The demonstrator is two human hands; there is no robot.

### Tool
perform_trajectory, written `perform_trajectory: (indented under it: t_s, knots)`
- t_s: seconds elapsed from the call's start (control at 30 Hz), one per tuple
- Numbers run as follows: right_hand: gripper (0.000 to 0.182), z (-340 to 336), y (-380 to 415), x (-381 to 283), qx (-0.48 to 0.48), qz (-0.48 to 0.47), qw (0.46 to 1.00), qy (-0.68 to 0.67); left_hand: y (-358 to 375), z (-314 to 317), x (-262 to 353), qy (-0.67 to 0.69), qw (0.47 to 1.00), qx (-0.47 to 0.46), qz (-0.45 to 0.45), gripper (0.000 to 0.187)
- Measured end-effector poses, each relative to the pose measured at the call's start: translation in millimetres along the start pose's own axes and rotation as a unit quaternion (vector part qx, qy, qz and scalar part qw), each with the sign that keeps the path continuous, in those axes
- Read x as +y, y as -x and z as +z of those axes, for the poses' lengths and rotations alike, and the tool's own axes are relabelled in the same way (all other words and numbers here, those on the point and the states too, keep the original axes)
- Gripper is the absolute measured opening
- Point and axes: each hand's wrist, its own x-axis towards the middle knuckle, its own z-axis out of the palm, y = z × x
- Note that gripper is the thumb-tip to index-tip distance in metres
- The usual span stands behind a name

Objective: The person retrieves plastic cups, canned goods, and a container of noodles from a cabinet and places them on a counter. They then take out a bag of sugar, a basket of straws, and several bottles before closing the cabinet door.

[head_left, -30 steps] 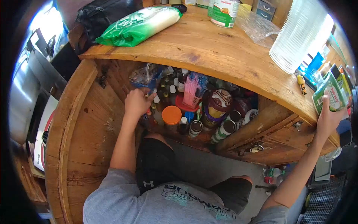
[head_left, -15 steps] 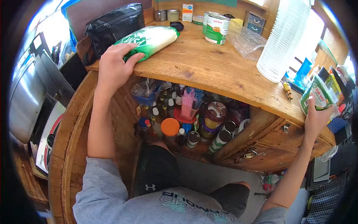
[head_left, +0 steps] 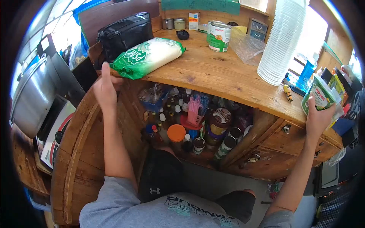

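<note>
My left hand (head_left: 105, 90) is at the counter's left front corner, by the top of the swung-out cabinet door (head_left: 85, 125). Its thumb points up, apart from the fingers, which are partly hidden. Just above it, a plump green-and-white plastic bag (head_left: 159, 54) with white contents lies on the wooden counter (head_left: 213, 74), apart from the hand. My right hand (head_left: 317, 119) is wrapped round a green-and-white instant noodle cup (head_left: 320, 97), tilted at the counter's right end.
Bottles, an orange-lidded tub (head_left: 176, 133), cans and a pink straw basket (head_left: 195, 115) fill the open cabinet below. On the counter are a black pouch (head_left: 127, 36), two cans (head_left: 219, 38), a clear plastic bag (head_left: 247, 47) and a tall stack of clear cups (head_left: 283, 41).
My left hand has let go of the green-and-white bag and dropped down and left to the counter corner. My right hand still holds the noodle cup.
</note>
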Motion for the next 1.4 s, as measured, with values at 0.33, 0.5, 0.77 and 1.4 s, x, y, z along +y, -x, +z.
perform_trajectory:
  t_s: [0.33, 0.5, 0.77, 1.4]
  knots:
    - [0.074, 0, 0, 1, 0.011, -0.016, 1.0, 0.001, 18, 4, 13, 0.356, 0.85, -0.224, -0.317, 0.059]
    - [0.073, -4, 1, -7, 0.0, -0.004, 1.0, -0.024, 52, -3, 40, 0.524, 0.703, -0.217, -0.429, 0.058]
    - [0.075, -1, -2, 2, 0.037, -0.032, 0.998, 0.025, 67, 21, 37, 0.564, 0.739, -0.121, -0.35, 0.049]
    - [0.065, -4, 4, -11, 0.016, -0.017, 0.999, -0.036, 250, -58, -106, 0.644, 0.605, -0.209, -0.419, 0.074]
